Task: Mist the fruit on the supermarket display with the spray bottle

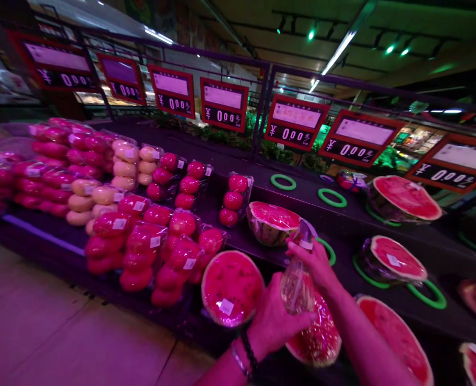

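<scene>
My left hand point(276, 321) is wrapped round the body of a clear plastic spray bottle point(297, 289). Fingers of my right hand point(316, 262) close on the bottle's white trigger head point(305, 236) at the top. The bottle is held upright above a wrapped half watermelon point(316, 338) at the front of the black display shelf point(415, 305). Another wrapped half watermelon point(232, 287) lies just left of my hands, and a third point(272, 221) sits behind the bottle.
More halved watermelons point(407, 197) rest on green rings point(332, 197) to the right. Wrapped packs of red and pale round fruit point(141, 241) fill the left of the shelf. Red price signs point(294, 122) hang on a rail behind. A tiled floor point(60, 332) lies at the left.
</scene>
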`<state>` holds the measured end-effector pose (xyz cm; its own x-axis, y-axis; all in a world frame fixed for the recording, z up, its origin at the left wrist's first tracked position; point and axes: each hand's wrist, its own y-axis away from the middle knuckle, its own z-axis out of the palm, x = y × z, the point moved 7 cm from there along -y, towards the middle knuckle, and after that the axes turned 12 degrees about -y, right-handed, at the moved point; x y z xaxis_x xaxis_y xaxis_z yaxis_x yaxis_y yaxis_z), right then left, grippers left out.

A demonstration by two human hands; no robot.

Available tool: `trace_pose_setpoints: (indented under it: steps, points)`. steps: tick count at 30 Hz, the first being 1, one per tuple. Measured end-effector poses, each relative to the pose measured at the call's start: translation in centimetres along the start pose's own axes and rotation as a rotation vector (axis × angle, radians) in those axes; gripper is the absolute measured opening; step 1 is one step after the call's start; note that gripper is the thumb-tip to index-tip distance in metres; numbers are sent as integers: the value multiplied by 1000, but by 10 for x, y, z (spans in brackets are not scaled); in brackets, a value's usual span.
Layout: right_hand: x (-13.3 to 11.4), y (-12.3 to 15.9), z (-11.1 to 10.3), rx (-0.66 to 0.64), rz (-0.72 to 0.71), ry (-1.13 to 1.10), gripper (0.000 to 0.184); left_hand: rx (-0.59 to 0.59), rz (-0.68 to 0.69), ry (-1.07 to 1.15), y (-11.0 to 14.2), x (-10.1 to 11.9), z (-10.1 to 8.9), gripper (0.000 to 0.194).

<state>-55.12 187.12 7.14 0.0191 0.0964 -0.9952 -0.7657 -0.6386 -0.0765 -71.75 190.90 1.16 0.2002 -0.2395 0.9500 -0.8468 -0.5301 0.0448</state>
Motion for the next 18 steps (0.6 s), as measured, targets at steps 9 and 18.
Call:
trace_pose_setpoints:
  steps: [9,18]
  points:
    - [13,99,-1,-86,-52,128,40,46,-1,11,94,-34,41,72]
    - [55,202,37,-196,17,64,43,5,-132,7,200,-89,42,77]
